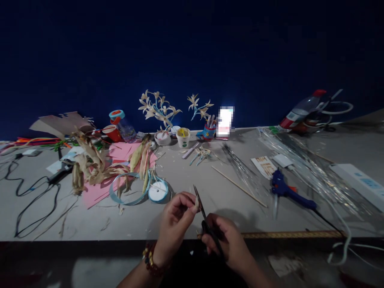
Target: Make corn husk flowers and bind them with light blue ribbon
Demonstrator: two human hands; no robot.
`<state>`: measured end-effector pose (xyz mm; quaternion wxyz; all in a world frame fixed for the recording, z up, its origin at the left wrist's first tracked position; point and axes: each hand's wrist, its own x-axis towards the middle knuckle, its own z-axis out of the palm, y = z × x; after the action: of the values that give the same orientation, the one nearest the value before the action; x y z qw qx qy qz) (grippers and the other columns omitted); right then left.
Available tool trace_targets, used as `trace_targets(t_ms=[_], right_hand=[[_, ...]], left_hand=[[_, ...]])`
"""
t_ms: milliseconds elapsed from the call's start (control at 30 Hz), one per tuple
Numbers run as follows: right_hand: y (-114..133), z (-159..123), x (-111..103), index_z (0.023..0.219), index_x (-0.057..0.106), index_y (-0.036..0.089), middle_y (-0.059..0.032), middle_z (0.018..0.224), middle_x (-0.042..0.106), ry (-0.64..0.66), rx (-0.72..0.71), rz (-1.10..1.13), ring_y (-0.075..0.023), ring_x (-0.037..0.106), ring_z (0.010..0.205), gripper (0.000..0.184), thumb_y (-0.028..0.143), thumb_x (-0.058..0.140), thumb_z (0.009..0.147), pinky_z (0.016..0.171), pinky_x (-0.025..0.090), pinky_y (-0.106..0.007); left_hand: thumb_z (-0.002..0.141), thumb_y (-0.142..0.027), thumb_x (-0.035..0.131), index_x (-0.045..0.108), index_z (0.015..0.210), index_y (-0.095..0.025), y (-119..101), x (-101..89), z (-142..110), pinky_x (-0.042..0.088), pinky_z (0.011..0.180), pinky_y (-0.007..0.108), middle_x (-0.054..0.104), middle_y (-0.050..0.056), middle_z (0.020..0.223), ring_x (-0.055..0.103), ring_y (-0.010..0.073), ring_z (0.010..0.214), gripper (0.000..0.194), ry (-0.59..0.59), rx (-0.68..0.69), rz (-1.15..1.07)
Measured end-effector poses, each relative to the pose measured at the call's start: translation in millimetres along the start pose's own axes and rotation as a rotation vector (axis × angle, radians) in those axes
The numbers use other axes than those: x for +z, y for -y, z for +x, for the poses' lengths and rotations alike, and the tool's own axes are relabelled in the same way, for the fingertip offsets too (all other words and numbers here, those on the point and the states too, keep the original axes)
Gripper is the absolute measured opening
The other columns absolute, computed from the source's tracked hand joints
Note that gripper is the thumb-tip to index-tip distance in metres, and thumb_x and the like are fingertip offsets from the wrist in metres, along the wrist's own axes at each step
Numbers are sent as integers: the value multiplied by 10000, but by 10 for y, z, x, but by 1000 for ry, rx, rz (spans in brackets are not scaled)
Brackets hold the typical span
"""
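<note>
Over the front edge of the table, my left hand (pixel 181 212) pinches a small pale strip of corn husk (pixel 196 205) between thumb and fingertips. My right hand (pixel 227 239) is closed round the handles of black scissors (pixel 201 207). Their blades point up and lie right beside the strip; whether they touch it I cannot tell. A roll of light-blue ribbon (pixel 158 191) lies just beyond my left hand. Dried corn husks (pixel 93 160) are heaped on pink paper (pixel 96 192) to the left. Flower sprays of pale husk petals (pixel 159 107) stand at the back.
A blue glue gun (pixel 289 190) lies at the right, its cord running over the front edge. Beside it are a thin wooden stick (pixel 239 186) and bundled wires (pixel 243 164). Small tubs (pixel 183 140), a pen cup (pixel 208 132) and a lit phone (pixel 225 122) line the back.
</note>
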<state>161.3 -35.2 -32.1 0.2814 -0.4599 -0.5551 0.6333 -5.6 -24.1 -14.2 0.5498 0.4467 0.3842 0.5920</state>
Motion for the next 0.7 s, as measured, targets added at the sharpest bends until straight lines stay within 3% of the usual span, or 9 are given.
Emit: trace_targets(t_ms=[200, 433, 700], right_hand=[[13, 3, -3, 701, 437, 221, 45, 604, 497, -19, -7, -5, -119, 485, 534, 434, 551, 716, 746, 515, 369, -227], [-9, -7, -2, 718, 453, 215, 55, 576, 504, -24, 11, -29, -108, 451, 535, 343, 446, 696, 789, 525, 351, -218], [-9, 11, -3, 697, 440, 220, 63, 549, 487, -52, -5, -27, -105, 458, 501, 432, 546, 712, 778, 503, 350, -219]], left_hand=[[915, -193, 651, 597, 811, -179, -1, 12, -4, 448, 792, 252, 603, 28, 917, 557, 141, 857, 118, -3, 5, 2], [924, -195, 636, 590, 811, -180, -15, 16, -2, 444, 794, 251, 597, 25, 906, 548, 138, 848, 123, 2, 10, 8], [915, -201, 651, 604, 818, -179, 17, 11, -7, 459, 794, 257, 611, 32, 927, 569, 142, 853, 110, -8, -9, -1]])
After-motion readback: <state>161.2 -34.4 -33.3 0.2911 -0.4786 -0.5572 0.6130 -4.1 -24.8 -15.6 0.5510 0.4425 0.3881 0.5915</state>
